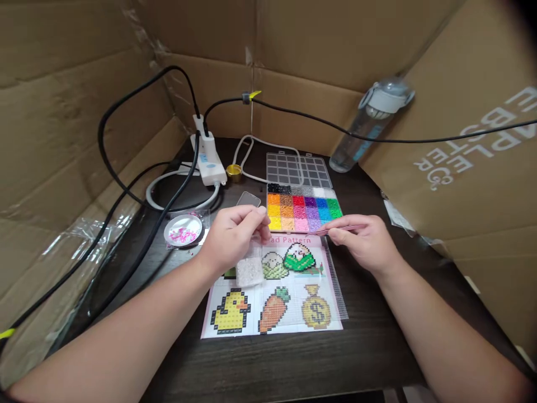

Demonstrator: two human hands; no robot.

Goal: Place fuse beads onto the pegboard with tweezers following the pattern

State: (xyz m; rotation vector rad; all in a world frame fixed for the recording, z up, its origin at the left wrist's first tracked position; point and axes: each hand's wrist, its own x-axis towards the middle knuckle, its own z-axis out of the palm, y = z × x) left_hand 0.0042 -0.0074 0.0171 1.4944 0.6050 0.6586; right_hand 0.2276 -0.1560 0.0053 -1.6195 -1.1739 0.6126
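Note:
My left hand [239,232] is closed, thumb against curled fingers, at the upper end of a small clear box [249,272] of white beads; its fingers hide how it grips the box. In my right hand [364,240] is a pair of pink tweezers [339,228], pinched between thumb and fingers, tips pointing left. Below both hands lies a bead pattern sheet [251,330] with a duck, a carrot and a money bag. A clear pegboard [339,288] covers its right part, with a green-and-white bead figure [299,258] near the top.
A sectioned bead case [297,208] of many colours stands open behind the sheet. To the left, a white dish [183,230] holds pink beads. Behind are a power strip [210,159], a gold cup [234,173], a water bottle [369,126] and black cables [310,116]. Cardboard walls surround the table.

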